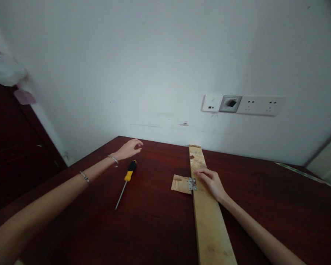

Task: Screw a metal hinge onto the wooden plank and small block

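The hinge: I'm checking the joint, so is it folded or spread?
The hinge is spread: one side lies on the small wood piece, the other on the long board.

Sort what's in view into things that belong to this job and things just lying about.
Likely part of the job:
long board, at the right hand
hinge
small wood piece
screwdriver

Apparently just about:
white bag
wall sockets

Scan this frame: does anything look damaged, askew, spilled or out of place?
Yes: dark scuffs mar the mostly plain white wall just above the dark red wooden table, and a brown blemish breaks the surface of the long pale wooden board near its far end. No spill shows.
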### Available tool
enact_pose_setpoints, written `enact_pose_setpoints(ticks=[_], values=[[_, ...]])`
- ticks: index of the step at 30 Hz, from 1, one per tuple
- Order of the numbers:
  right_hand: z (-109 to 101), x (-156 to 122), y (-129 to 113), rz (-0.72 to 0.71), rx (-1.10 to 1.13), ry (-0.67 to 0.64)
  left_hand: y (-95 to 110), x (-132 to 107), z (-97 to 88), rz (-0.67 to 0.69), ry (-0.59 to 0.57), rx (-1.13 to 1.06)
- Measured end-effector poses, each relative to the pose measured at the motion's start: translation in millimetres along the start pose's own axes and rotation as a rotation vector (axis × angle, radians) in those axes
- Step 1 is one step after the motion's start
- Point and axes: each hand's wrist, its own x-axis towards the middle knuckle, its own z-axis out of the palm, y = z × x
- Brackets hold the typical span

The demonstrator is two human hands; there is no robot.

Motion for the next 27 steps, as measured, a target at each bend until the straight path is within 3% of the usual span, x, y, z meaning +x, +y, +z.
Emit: enact_pose_setpoints(ticks=[3,5,9,16,27], values=[[0.0,0.1,-0.1,0.000,-0.009,-0.007,-58.5,-24.5,-12.3,-0.150,-0.082,0.157],[0.2,0.1,-0.6,0.004,-0.010,-0.009,-87.1,-42.8,-16.8,-0.233,-0.154,0.257],[0.7,0.4,-1.6,0.021,-0.029,-0.025,-117.1,-70.9,-20.5,-0.292,-0.295,0.448],[1.0,-0.6,-1.2,0.009,-0.040,-0.030,-123.9,-81.4,-13.8,-0.299,-0.365,0.528],[0.1,1.8,5.1,-0.007,-0.054,-0.043,-114.7,-72.6,-8.8,-0.290,-0.318,0.525]])
